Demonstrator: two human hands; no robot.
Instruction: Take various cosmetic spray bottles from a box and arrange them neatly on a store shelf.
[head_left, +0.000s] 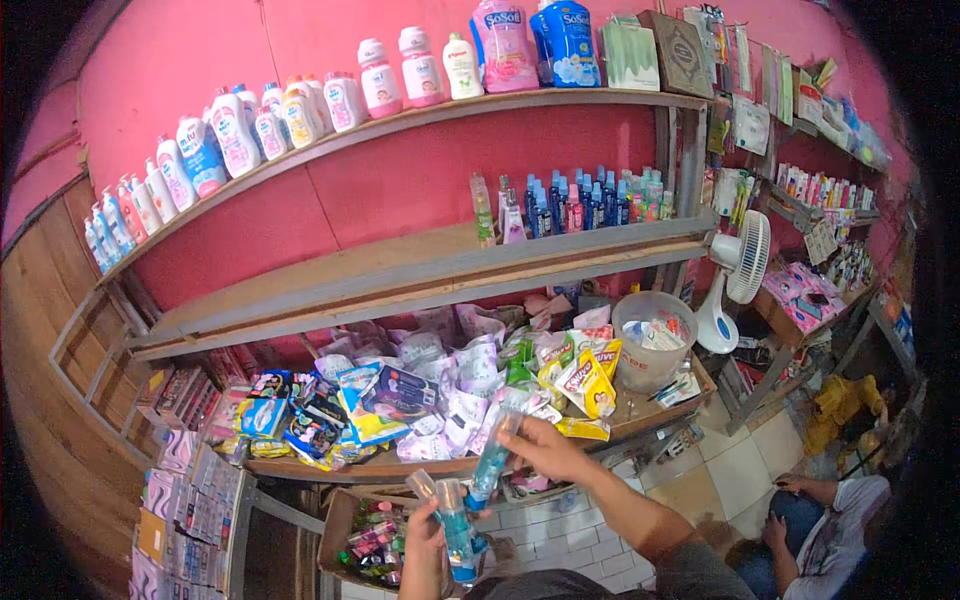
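My left hand (424, 534) grips small clear-capped spray bottles (459, 536) with teal bodies, bunched together and tilted. How many it holds is partly hidden by the fingers. A similar teal bottle (490, 466) is in my right hand (536, 444), its clear cap up by the thumb. This bottle's lower end comes close to the bunch; whether they touch I cannot tell. Below and left of the hands, a cardboard box (330, 536) on the floor holds many small pink, green and dark bottles.
Above the hands, a low wooden shelf (352, 466) carries piled packets and a plastic bucket (651, 367). A middle shelf (390, 262) bears spray bottles on its right; lotion bottles line the top one. A white fan (739, 277) stands right. Another person (832, 517) sits lower right.
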